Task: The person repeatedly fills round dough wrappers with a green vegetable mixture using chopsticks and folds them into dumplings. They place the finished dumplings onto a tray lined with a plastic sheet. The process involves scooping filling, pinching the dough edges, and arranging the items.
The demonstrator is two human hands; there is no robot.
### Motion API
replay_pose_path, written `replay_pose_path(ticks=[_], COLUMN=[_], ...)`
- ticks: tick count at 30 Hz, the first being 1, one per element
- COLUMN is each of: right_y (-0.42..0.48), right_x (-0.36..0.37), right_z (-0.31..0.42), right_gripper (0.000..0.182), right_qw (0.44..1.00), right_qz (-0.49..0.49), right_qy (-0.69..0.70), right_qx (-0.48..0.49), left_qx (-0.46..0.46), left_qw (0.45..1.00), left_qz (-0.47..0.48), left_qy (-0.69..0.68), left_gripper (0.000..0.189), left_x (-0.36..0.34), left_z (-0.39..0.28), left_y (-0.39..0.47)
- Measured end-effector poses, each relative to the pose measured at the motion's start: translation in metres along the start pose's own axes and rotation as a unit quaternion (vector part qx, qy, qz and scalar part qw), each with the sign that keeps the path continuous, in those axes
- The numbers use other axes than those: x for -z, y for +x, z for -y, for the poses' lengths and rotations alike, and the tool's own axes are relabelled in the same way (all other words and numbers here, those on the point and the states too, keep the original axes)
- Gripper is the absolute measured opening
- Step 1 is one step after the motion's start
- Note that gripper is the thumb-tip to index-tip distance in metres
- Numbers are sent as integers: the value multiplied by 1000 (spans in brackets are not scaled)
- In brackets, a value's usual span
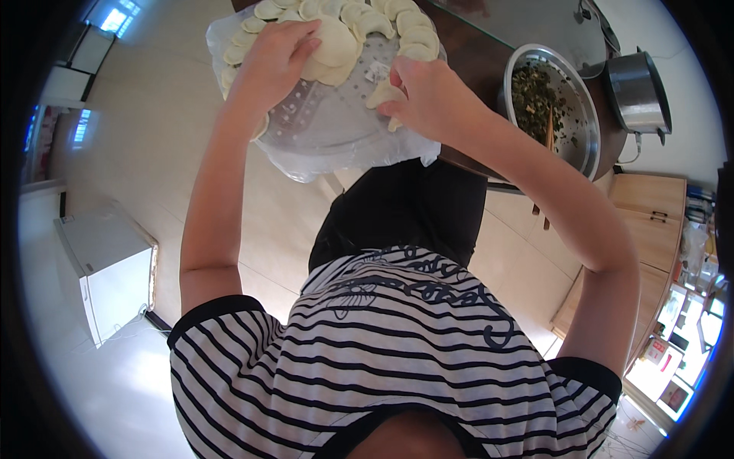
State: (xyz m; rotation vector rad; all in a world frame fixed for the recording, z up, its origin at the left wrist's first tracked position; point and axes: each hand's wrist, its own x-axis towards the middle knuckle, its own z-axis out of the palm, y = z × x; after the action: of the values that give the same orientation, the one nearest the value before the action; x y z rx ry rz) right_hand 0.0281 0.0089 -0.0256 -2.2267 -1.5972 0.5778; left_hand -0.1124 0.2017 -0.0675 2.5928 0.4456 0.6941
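A round tray covered in clear plastic film [327,126] lies before me, with folded dumplings [373,24] along its far and side edges. My left hand [281,57] rests at a pile of flat round dough wrappers [335,49], its thumb and fingers at the pile's left edge; whether it grips one I cannot tell. On the right part of the tray, my right hand [424,97] pinches a dumpling [385,94] between thumb and fingers. Right of that hand stands a metal bowl [593,123] of chopped green filling [530,94], with wooden chopsticks [550,129] in it.
A metal pot [636,94] with a cable stands beyond the bowl on the dark table [473,160]. A glass panel edge [476,23] lies behind the tray. Wooden cabinets [645,229] are at the right, and a white appliance [114,275] stands on the floor at the left.
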Motion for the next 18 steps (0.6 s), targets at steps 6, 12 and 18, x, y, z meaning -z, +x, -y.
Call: replay_pose_path(ticks=[6, 12, 18], right_y=[-7, -54, -113], right_x=[11, 78, 97], right_z=[-1, -17, -56], right_gripper=[32, 24, 16], right_qw=[997, 993, 961], right_qz=[-33, -107, -178], right_qy=[-32, 39, 176], right_qx=[55, 25, -113], left_qx=[51, 40, 18], left_qw=[998, 998, 998], left_qz=[27, 5, -4], left_qy=[24, 48, 65], left_gripper=[36, 34, 25], left_x=[3, 3, -2], left_z=[-13, -22, -32], left_y=[12, 8, 11])
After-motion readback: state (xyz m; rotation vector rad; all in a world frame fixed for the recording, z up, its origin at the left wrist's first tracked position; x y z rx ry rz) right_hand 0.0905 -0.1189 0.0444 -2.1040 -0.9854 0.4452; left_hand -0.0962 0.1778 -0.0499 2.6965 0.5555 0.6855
